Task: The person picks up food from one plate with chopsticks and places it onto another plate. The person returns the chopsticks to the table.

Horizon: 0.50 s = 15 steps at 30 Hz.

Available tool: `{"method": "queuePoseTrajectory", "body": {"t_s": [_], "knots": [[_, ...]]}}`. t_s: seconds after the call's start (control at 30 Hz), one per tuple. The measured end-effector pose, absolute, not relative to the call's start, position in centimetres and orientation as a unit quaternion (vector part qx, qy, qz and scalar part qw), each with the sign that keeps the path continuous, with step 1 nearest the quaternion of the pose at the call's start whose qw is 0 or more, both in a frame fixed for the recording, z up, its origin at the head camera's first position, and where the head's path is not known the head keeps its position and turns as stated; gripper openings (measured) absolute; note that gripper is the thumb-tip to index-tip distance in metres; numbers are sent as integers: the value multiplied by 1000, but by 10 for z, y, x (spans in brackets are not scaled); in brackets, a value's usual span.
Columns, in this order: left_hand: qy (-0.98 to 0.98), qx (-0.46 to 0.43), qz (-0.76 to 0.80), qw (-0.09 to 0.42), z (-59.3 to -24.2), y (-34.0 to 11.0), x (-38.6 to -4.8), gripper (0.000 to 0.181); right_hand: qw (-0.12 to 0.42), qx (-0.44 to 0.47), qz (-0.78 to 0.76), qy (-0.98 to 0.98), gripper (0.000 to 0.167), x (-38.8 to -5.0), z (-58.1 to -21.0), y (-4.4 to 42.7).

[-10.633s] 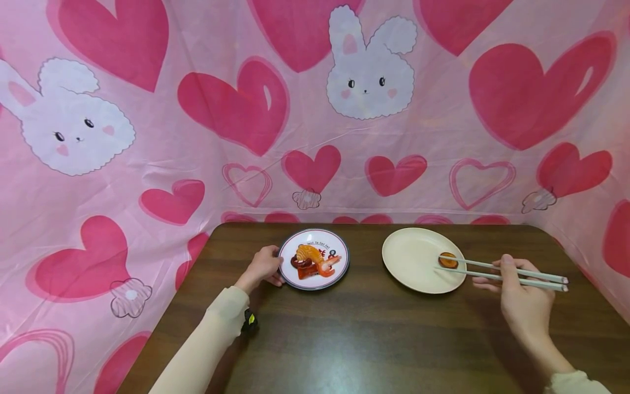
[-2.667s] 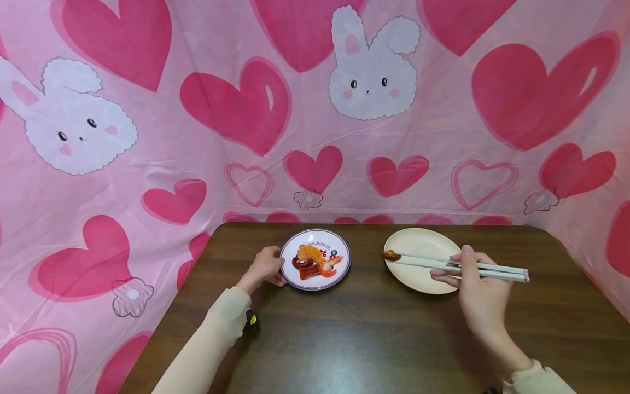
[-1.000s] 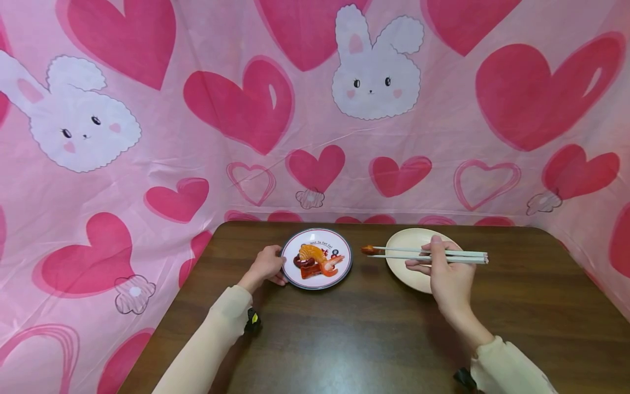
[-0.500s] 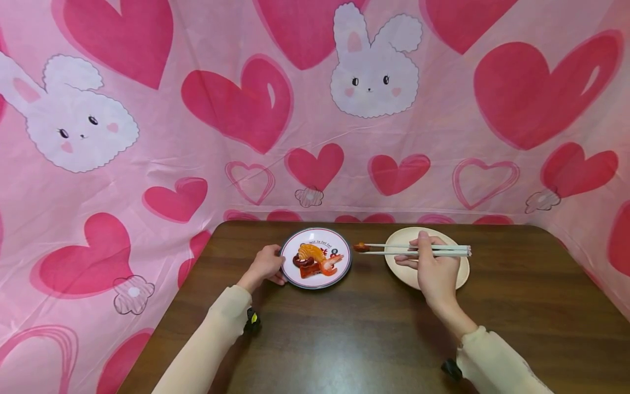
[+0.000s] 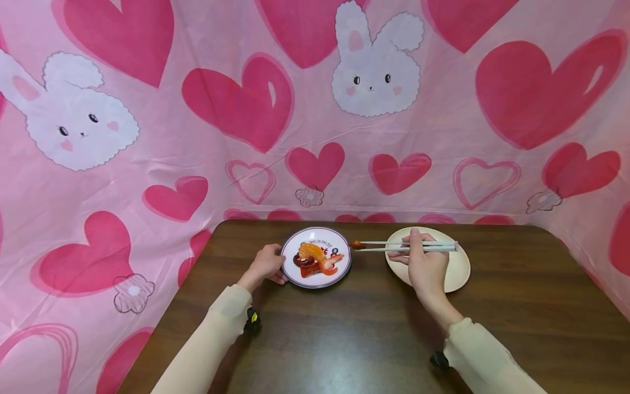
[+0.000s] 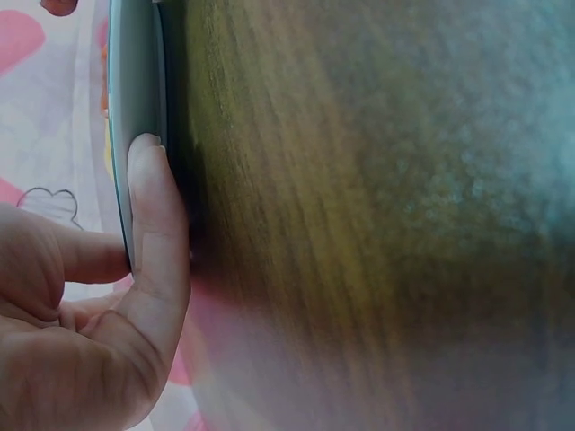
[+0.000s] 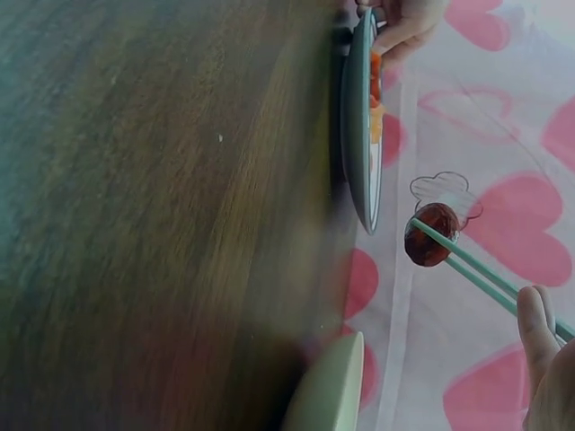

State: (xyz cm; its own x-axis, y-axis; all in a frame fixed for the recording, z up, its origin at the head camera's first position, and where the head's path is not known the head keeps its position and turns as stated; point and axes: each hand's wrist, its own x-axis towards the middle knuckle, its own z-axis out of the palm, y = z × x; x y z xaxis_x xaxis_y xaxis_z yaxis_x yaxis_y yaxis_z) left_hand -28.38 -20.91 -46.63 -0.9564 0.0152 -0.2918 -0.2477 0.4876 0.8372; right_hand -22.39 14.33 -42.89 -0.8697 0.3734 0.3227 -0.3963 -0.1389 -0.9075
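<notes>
My left hand point(image 5: 266, 264) grips the left edge of a small white plate point(image 5: 309, 235) with a dark rim. In the left wrist view a finger point(image 6: 160, 215) lies under that plate. On it sit a shrimp point(image 5: 331, 266), an orange striped piece point(image 5: 310, 251), a dark brown round piece point(image 5: 303, 261) and a reddish-brown piece point(image 5: 310, 270). My right hand point(image 5: 427, 268) holds pale green chopsticks point(image 5: 376, 250). Their tips pinch a brown round slice point(image 7: 429, 235), raised above the table by the small plate's right rim.
A cream oval plate point(image 5: 460, 271) stands on the right, partly hidden beneath my right hand. Both plates rest on a dark wooden table point(image 5: 334, 339). Pink cloth point(image 5: 354, 131) with hearts and rabbits hangs behind the table and along its sides.
My right hand has carried the slice left in the chopsticks, from the cream plate across to the small plate's right rim. The left hand has stayed on the small plate.
</notes>
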Motion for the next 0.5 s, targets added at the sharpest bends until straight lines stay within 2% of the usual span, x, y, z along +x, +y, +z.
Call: {"method": "queuePoseTrajectory", "body": {"t_s": [0.3,0.5], "knots": [[852,-72,503,127,-466,-208,-284,50,233,-7,763,-602,42,-233,-432,139],[852,-70,504,126,-467,-209,-284,50,238,-10,758,-608,45,-240,-434,134]]}}
